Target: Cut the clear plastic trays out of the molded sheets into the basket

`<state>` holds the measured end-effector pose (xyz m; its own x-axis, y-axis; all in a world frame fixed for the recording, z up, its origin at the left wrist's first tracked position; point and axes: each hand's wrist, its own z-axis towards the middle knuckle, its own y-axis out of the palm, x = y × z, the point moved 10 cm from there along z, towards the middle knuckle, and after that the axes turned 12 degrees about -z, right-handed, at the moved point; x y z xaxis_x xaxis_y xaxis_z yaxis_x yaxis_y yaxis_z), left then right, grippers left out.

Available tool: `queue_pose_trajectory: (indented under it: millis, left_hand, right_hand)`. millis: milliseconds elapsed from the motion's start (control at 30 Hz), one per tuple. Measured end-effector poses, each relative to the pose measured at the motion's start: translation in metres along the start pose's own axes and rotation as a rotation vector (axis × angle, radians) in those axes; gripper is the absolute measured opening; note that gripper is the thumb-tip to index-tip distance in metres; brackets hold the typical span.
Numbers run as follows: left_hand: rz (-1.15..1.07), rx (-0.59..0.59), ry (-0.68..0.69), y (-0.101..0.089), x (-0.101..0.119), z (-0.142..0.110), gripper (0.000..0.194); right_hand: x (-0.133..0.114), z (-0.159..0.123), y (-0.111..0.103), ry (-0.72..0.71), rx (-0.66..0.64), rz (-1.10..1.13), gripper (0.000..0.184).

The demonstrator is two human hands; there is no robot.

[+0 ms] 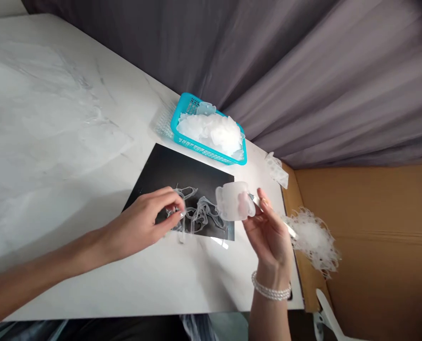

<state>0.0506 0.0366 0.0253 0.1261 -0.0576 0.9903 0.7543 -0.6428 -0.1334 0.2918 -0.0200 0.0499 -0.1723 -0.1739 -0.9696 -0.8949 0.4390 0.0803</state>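
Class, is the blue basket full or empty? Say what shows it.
Mostly full: white pieces lie heaped in the blue basket, reaching its rim.

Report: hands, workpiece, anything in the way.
Right hand: holding frosted piece and metal tool. Left hand: over clear scraps, grip unclear. Scraps clutter black sheet.

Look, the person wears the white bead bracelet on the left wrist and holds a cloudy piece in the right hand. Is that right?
Not quite: the head view shows the white bead bracelet on the right wrist. The right hand does hold the cloudy piece.
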Motion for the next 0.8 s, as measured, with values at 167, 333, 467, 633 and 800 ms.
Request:
queue_pose_trajectory:
  millis: [167,333,467,633,800]
  left_hand:
    - [-0.766,-0.154,-0.218,0.021,-0.012,0.001,0.047]
    - [-0.9,-0.023,-0.291,0.011,-0.026,0.0,0.035]
    - [-0.897,-0.013,-0.342,0.011,-0.03,-0.001,0.034]
    - [-0.872,-0.026,-0.372,0.013,-0.032,-0.002,0.036]
    - [-0.834,-0.02,-0.425,0.013,-0.038,-0.004,0.037]
  right_hand:
    - [0.026,-0.009,0.062,0.134,-0.186,0.034,0.018]
    - [0.039,-0.007,0.073,0.194,-0.267,-0.032,0.033]
    - [0.037,-0.01,0.073,0.258,-0.35,0.023,0.05]
    - [0.037,-0.013,0.067,0.317,-0.347,-0.005,0.062]
    - [0.04,-0.013,0.065,0.319,-0.347,0.008,0.062]
